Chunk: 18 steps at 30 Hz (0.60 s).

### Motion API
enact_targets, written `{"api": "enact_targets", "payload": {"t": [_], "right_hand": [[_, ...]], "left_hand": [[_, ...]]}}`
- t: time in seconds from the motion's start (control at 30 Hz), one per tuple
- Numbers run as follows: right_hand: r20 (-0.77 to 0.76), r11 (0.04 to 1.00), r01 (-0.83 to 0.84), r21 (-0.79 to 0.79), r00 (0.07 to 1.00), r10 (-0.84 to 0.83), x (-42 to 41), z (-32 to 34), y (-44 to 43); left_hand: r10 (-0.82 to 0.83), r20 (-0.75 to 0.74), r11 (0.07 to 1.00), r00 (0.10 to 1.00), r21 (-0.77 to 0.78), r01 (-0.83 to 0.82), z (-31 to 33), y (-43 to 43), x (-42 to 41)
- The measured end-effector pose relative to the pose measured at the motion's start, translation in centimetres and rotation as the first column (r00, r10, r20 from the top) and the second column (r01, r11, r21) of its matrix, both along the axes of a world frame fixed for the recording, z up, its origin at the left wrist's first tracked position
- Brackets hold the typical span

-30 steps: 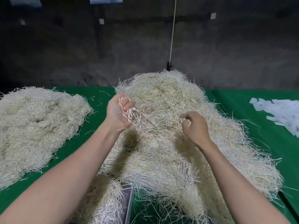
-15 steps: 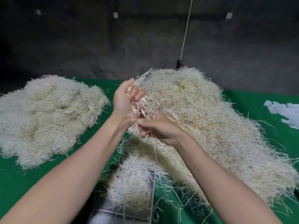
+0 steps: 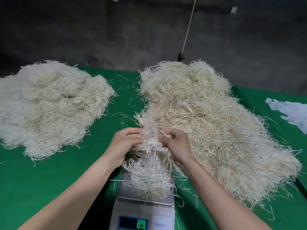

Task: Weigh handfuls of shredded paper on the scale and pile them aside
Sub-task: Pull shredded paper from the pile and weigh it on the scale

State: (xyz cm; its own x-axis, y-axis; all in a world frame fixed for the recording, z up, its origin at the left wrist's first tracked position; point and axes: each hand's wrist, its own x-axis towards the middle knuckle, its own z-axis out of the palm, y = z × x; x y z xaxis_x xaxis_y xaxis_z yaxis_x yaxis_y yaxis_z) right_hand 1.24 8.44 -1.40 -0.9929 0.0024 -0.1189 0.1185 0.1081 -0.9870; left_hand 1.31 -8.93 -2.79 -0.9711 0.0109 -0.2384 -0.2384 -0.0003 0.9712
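Left hand (image 3: 127, 141), right hand (image 3: 177, 144) centre frame, fingers curled, pinching tuft (image 3: 149, 138) above scale (image 3: 144, 205), bottom centre. Shreds (image 3: 147, 177) already lie on it. Display (image 3: 132, 224) reads 89, possibly cut off. Best: let tuft fall mid-scale, lift hands clear, no strands trailing onto table (image 3: 49, 180).

Lowered left hand (image 3: 126, 141) and right hand (image 3: 176, 144) from up over big pile (image 3: 207, 122) to just above scale (image 3: 142, 209). Brought together from well apart; now both gripping one tuft of shredded paper (image 3: 149, 135) over the heap (image 3: 149, 177) on the pan (image 3: 127, 191). Tilted view down: whole scale in sight now, display (image 3: 133, 224) reading 89.
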Motion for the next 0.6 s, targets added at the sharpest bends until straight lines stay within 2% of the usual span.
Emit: {"api": "enact_targets", "payload": {"t": [0.07,0.17,0.23,0.33,0.37,0.43,0.47,0.53,0.6], "right_hand": [[-0.057,0.981,-0.016,0.195,0.998,0.028,0.7,-1.7,-0.1],[-0.024,0.953,-0.067,0.296,0.997,0.078,1.2,-3.8,-0.2],[-0.011,0.912,-0.099,0.398,0.994,0.113,1.3,-5.2,-0.3],[-0.058,0.751,-0.077,0.655,0.987,0.153,1.0,-7.0,-0.2],[-0.077,0.7,-0.068,0.711,0.982,0.174,0.9,-7.3,-0.2],[-0.086,0.619,-0.069,0.782,0.972,0.217,1.0,-7.6,-0.4],[-0.081,0.596,-0.075,0.799,0.969,0.232,1.0,-7.7,-0.5],[-0.083,0.591,-0.078,0.803,0.967,0.24,1.2,-7.6,-0.6],[-0.046,0.633,-0.128,0.763,0.967,0.251,1.3,-6.9,-0.5]], "left_hand": [[-0.062,0.052,0.995,0.997,-0.072,0.065,-1.2,-1.4,0.3],[-0.07,0.068,0.95,0.995,-0.3,0.088,-2.9,-2.9,0.3],[-0.072,0.029,0.874,0.997,-0.48,0.077,-3.5,-3.7,0.3],[-0.017,-0.08,0.699,0.997,-0.713,-0.045,-3.7,-4.4,0.3],[0.007,-0.16,0.676,0.987,-0.727,-0.123,-3.7,-4.5,0.4],[-0.014,-0.333,0.734,0.943,-0.644,-0.217,-3.3,-4.2,0.8],[-0.067,-0.41,0.771,0.91,-0.6,-0.214,-3.1,-3.9,1.1],[-0.224,-0.507,0.783,0.832,-0.602,-0.156,-3.1,-2.9,1.7],[-0.399,-0.484,0.704,0.779,-0.706,-0.077,-3.5,-1.7,2.2]]}}
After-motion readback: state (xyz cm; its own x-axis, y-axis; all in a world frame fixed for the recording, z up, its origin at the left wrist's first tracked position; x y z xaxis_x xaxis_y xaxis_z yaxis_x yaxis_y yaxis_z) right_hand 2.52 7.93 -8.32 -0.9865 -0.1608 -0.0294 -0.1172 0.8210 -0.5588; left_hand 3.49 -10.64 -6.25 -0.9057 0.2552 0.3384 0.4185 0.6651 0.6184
